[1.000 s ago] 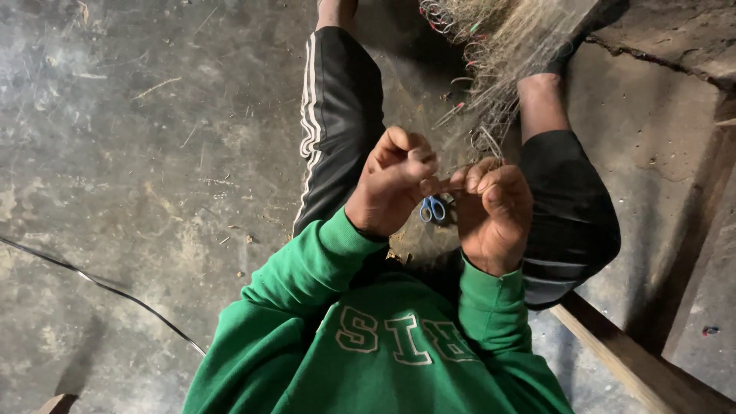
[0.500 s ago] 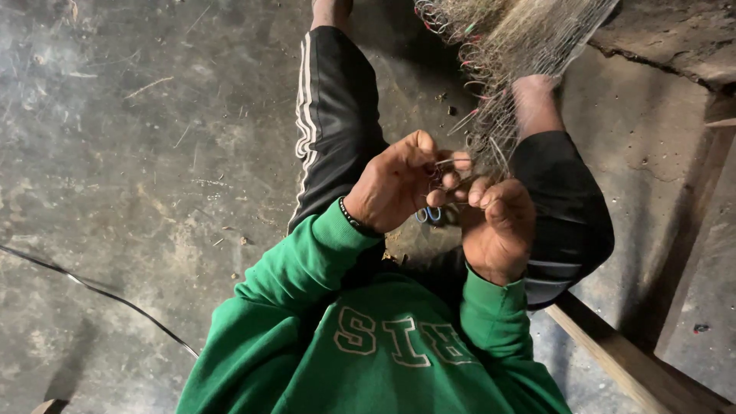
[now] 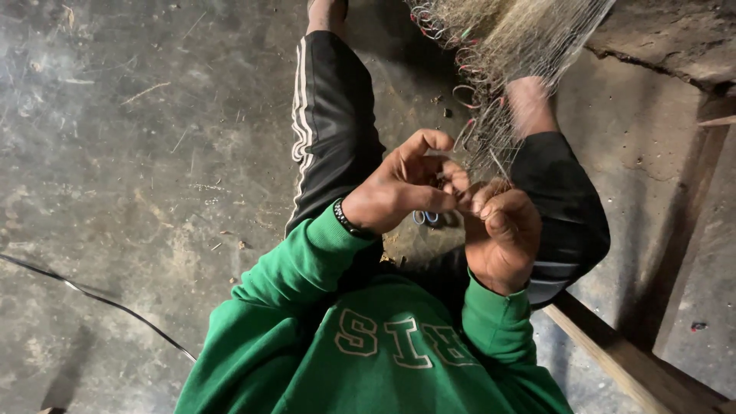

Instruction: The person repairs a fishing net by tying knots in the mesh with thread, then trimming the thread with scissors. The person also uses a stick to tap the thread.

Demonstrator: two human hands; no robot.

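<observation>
A bare concrete floor point(image 3: 130, 192) fills most of the view, stained and littered with bits of straw, and it carries everything here. A wooden beam point(image 3: 636, 360) runs along its lower right corner, and a thin black cable point(image 3: 100, 299) crosses the lower left corner. The person sits on the floor in a green sweatshirt point(image 3: 368, 345) and black trousers with white side stripes point(image 3: 330, 123), legs stretched toward the top edge.

From the top right corner a bundle of fine pale fishing net point(image 3: 506, 46) hangs down over the right leg, with small coloured rings along its edge. Its lower strands run straight into the two hands, which meet just above the lap, touching each other.

The left hand point(image 3: 399, 192) has its thumb and forefinger arched apart, the other fingers curled narrow, and it appears to pinch a strand of the net. The right hand point(image 3: 502, 238) is closed into a loose fist around more strands; whether it also holds a tool cannot be told. A small pair of scissors with blue handles point(image 3: 425, 218) lies on the floor between the legs, just below the hands and apart from them.

The work in hand looks like knotting or mending a mesh at the net's near edge. The next move probably calls for keeping the strand taut between both hands while the fingertips draw the knot tight.
</observation>
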